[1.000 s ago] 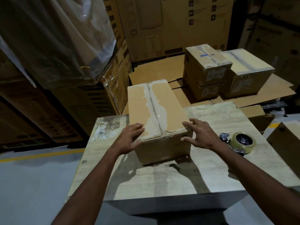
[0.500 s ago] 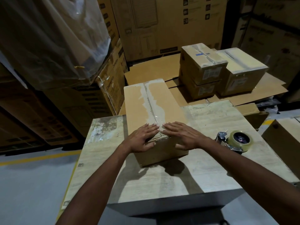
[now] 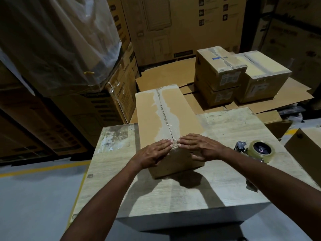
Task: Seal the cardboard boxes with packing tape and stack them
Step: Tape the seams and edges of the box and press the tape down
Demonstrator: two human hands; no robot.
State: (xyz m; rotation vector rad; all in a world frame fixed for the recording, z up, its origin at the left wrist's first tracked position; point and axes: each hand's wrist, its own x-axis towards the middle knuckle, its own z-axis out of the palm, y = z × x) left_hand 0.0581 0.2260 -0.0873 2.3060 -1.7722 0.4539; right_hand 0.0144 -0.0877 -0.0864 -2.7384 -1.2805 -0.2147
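Note:
A long brown cardboard box (image 3: pixel 173 115) lies on the pale wooden table (image 3: pixel 173 193), its top seam running away from me with torn tape marks along it. My left hand (image 3: pixel 152 152) and my right hand (image 3: pixel 201 146) lie flat on the box's near end, fingertips almost meeting at the seam, pressing over the near top edge. A tape dispenser (image 3: pixel 258 151) with a roll of clear tape sits on the table to the right of my right hand, untouched.
Two taped boxes (image 3: pixel 220 73) stacked on each other and another taped box (image 3: pixel 264 77) stand on flattened cardboard behind the table. Large cartons and a plastic-wrapped load (image 3: pixel 57 40) rise at the left and back. Another box (image 3: pixel 305 146) sits at the right edge.
Both hands moved inward from the box's near corners to meet at the centre seam, where they now press flat. The box and the tape dispenser have not moved.

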